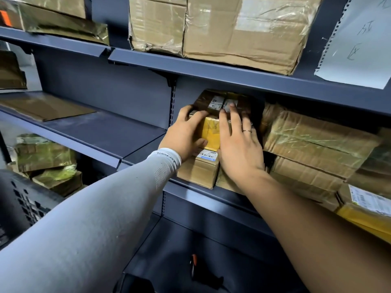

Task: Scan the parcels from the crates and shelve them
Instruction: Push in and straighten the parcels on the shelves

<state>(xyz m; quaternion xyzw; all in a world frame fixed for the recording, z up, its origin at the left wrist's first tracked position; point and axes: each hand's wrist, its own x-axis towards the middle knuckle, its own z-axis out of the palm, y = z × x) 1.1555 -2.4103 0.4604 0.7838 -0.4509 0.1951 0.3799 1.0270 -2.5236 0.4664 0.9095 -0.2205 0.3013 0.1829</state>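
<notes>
Seating a small parcel on the middle shelf [211, 188], both hands working at once. The yellow-taped parcel [210, 130] sits on top of a cardboard box [198, 172] at the near edge of the shelf, with a darker labelled parcel [213, 100] stacked just behind it, farther in. The left hand [184, 134], in a grey sleeve, wraps the parcel's left side, fingers curled over its far top edge, thumb lying on its near face. The right hand [239, 142] lies flat along the right side, fingers straight and pressing, not clenched; a ring shows on one finger.

Progress, judged from the layout: shelving is well under way. Taped parcels [317, 140] fill the shelf to the right, large cartons [232, 32] sit on the shelf above, and a few lie on the left bay. This parcel looks all but placed; only a final nudge and release remain.

Left to do: a dark perforated crate [23, 204] at near left, contents hidden, so the remaining count cannot be told. A scanner-like tool [193, 265] lies on the bottom shelf, too dim to confirm.
</notes>
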